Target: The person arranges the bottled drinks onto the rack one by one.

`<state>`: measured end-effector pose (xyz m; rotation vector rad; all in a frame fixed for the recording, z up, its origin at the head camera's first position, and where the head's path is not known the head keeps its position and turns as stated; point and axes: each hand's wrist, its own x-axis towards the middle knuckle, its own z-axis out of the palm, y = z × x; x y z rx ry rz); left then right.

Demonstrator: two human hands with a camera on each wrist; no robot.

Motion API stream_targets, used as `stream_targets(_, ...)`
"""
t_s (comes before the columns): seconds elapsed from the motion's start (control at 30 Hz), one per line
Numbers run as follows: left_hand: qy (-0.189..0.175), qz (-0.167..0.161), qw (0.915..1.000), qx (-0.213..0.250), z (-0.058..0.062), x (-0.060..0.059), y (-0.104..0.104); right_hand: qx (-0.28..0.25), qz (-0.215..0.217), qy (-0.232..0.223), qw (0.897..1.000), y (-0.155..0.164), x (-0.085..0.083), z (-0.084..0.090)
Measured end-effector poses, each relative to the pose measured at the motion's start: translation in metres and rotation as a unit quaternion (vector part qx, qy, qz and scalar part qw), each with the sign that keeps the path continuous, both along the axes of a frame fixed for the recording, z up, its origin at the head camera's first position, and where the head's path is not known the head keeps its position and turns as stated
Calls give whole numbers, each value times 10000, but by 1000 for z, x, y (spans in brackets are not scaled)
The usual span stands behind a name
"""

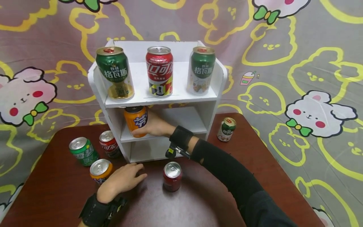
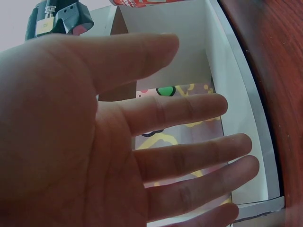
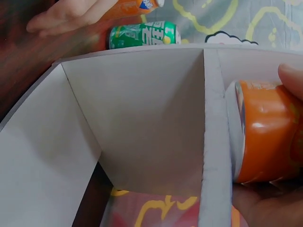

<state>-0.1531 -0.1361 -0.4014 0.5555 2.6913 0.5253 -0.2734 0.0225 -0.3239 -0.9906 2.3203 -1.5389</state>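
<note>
The right hand (image 1: 154, 123) is wrapped around an orange can (image 1: 135, 121), its thumb on the near side, at the left end of the middle shelf (image 1: 187, 118) of a white shelf unit (image 1: 222, 77). The can is close to upright, with its base at the board's front edge in the right wrist view; whether its weight is on the board, I cannot tell.

The left hand (image 1: 124, 179) holds nothing. Its fingers are spread apart, before the unit's lower compartment, near the other orange can (image 1: 101, 170); whether hand and can touch is unclear.

The step in hand looks like positioning the orange can on that middle level, though a single moment does not rule out lifting it away. If it is being placed, the next move calls for keeping the can level, getting its whole base behind the front edge, and only then loosening the fingers, with care for the low board above.

On the top board stand 3 cans: green-and-gold (image 1: 116, 74), red (image 1: 159, 72) and green-and-white (image 1: 202, 71). The surface (image 1: 272, 183) carries 5 more: a green can (image 1: 84, 152), a red-and-black can (image 1: 110, 145) and the other orange can at left, a dark red can (image 1: 172, 178) in front, and a small green can (image 1: 227, 130) at right.
</note>
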Motion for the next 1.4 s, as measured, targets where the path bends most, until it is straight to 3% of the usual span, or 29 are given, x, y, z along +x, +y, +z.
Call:
stream_targets(0.47,-1,-17,10000,-25,-1,0,1,280,-975,386,9941,-11,13,1)
stream_targets(0.53,-2,-21,10000,-27,-1,-1,1,250,-885,405,9949,-11,13,1)
stream_targets(0.63,-4,-21,10000,-49,-1,-1,2,184,-359,298,9987,-7,8,1)
stream_targets(0.8,-31,-18,10000,-38,0,-2,2,-70,477,-279,9984,1,-2,7)
stream_targets(0.97,-51,-11,10000,-26,0,-1,1,62,426,-478,9979,4,-2,11)
stream_targets(1.4,-6,-51,10000,-2,1,0,1,202,-15,-61,9998,-2,3,8)
